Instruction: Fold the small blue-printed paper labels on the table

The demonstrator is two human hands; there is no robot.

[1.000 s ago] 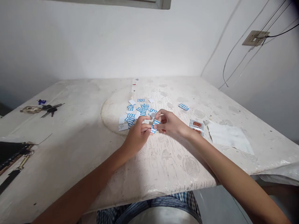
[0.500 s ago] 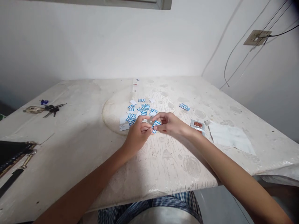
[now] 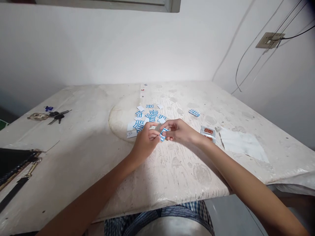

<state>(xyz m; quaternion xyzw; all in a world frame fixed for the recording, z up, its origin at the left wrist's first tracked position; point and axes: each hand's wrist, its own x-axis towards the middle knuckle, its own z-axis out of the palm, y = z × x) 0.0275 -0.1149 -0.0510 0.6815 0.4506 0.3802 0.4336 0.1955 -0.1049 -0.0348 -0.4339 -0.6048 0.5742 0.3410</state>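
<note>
Between my hands is a small white paper piece with blue printed boxes (image 3: 163,134), tilted above the table. My left hand (image 3: 148,136) pinches its lower left side with thumb and fingers. From the other side, my right hand (image 3: 177,130) grips it, thumb on the printed face. The fingers hide part of the piece. Just beyond my hands lies a loose pile of similar blue-printed paper pieces (image 3: 151,114), some overlapping. A white slip with handwriting (image 3: 131,134) is partly under the pile, beside my left hand.
A small stack of blue-printed pieces (image 3: 194,112) lies to the right. Nearer are silver packets with reddish contents (image 3: 208,131) and a white cloth or paper sheet (image 3: 243,144). Keys (image 3: 57,115) and a black pouch (image 3: 17,164) lie at left. The wall (image 3: 137,46) bounds the table's back.
The view has shifted slightly. Both hands stay together on the paper piece, which has turned a little between the fingers.
</note>
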